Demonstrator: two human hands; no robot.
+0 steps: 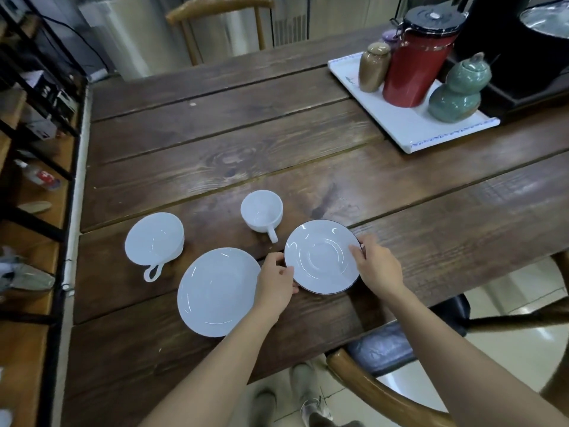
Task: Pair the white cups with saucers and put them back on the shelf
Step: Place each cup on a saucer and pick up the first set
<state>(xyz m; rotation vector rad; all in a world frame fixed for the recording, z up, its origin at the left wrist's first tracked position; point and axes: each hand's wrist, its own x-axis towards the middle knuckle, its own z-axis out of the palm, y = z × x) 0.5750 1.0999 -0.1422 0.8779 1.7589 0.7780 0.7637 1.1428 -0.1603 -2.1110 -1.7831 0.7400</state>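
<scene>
Both hands on the dark-rimmed saucer (pixel 321 257), near front edge of the wooden bench (pixel 277 134): left hand (pixel 277 280) pinches its left rim, fingers curled round the edge; right hand (pixel 377 266) grips the right rim, thumb on top. Can't tell if the saucer is lifted or still flat on the bench. Plain white saucer (pixel 218 291) lies just left of it, partly under the left wrist, rims close but apart. Small white cup (pixel 261 214) stands upright just behind the held saucer, handle pointing toward the person. Wider white cup (pixel 155 238) sits further left, upright, loop handle toward front edge. Neither cup on a saucer yet. Shelf unit (pixel 34 143) runs along bench's left side. Far right corner: white tray (pixel 409 127) w/ red canister (pixel 415 66), green gourd jar (pixel 458 90), brown jar (pixel 374 67).
</scene>
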